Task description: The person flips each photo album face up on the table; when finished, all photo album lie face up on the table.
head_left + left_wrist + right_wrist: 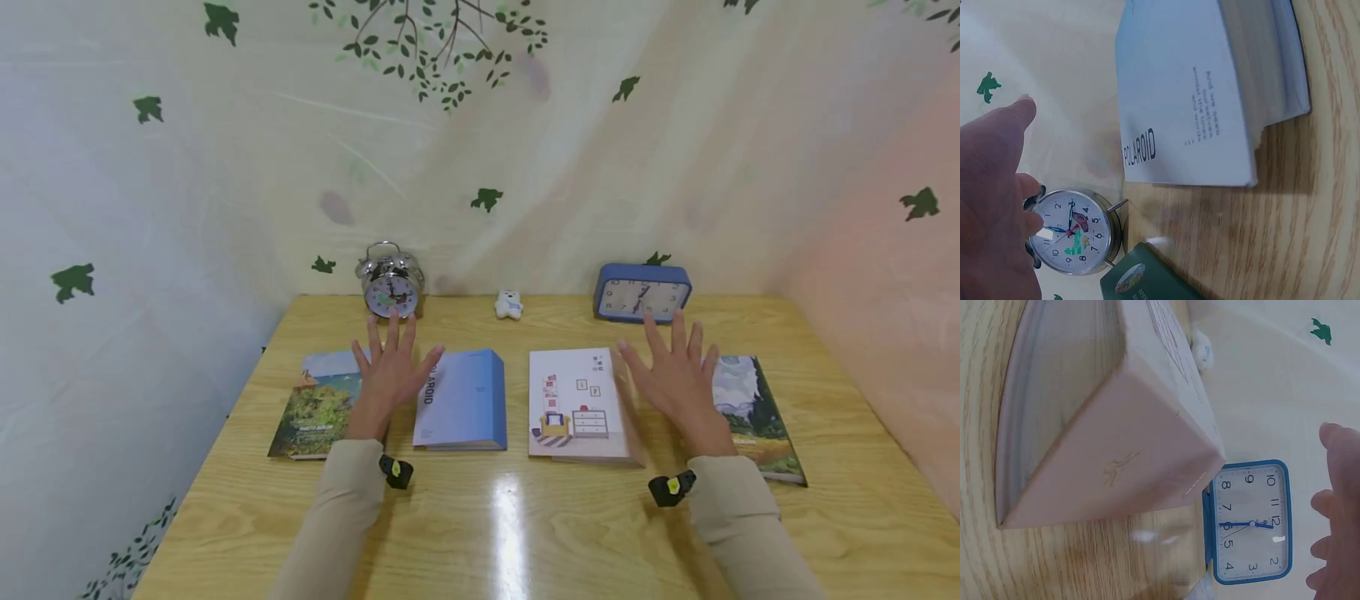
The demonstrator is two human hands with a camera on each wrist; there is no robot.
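Your 2 forearms (330, 517) reach forward, well apart. Your left hand (392, 379), right hand (675, 382): backs showing, fingers straight and spread, 2 thumbs angled inward.

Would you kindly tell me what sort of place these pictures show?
Perhaps a staged indoor desk area: a glossy yellow-brown wooden-looking table, a pale leaf-printed cloth backdrop around it, and a round silver alarm clock suggest that.

Polaroid book (459, 400): blue | room book (577, 387): white, pink | outer books (315, 417) (750, 408): painted landscapes | bell clock (392, 287): silver | oblong clock (642, 292): blue rim | bear (508, 306): white | backdrop (480, 150): cream, green-leaf print
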